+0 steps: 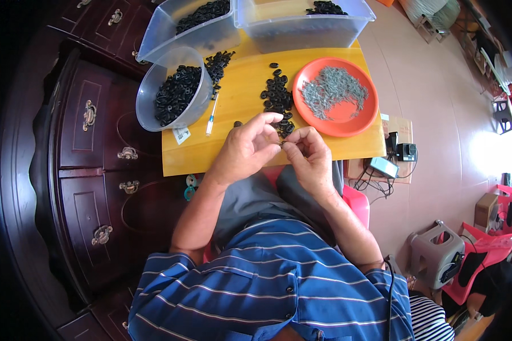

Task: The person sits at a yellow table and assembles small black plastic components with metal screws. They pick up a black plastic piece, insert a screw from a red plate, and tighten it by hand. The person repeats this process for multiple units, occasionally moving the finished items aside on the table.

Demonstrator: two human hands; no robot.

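Observation:
Both hands meet over the near edge of the yellow table, just below a pile of small black oval parts (277, 92). My left hand (246, 146) has its index finger raised, while its thumb and curled fingers close toward the spot where the hands meet. My right hand (311, 162) pinches with thumb and index finger at that spot. A tiny dark piece shows between the fingertips, too small and covered to name. Right of the pile, an orange plate (337, 132) holds many small grey metal pieces (333, 90).
At left stands a clear round tub (144, 105) of black parts, with more loose parts (217, 65) and a pen (211, 116) beside it. Two clear bins (307, 34) line the back. Dark wooden drawers (79, 113) flank the left; devices with cables (384, 166) lie at right.

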